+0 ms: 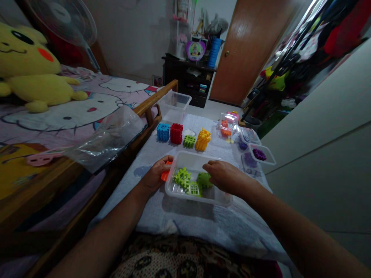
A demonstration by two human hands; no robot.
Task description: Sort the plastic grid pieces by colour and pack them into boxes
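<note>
A clear plastic tub [185, 157] sits on the pale cloth in front of me, with several green lattice toy pieces [182, 177] inside. My left hand [156, 174] is closed at the tub's left edge, gripping an orange piece [165, 174]. My right hand [223, 175] hangs over the tub's right half, fingers curled down by a green piece [204, 179]; what they hold, if anything, is hidden. Behind the tub stand a blue cube [163, 131], a red cube [176, 133], a small green cube [189, 141] and a yellow cube [203, 139].
An empty clear tub [174, 105] stands at the back. Small clear tubs with purple pieces [259, 154] and orange pieces [225, 128] sit at the right. A wooden bed rail [150, 103] with a plastic bag [107, 139] runs along the left; a grey wall is at the right.
</note>
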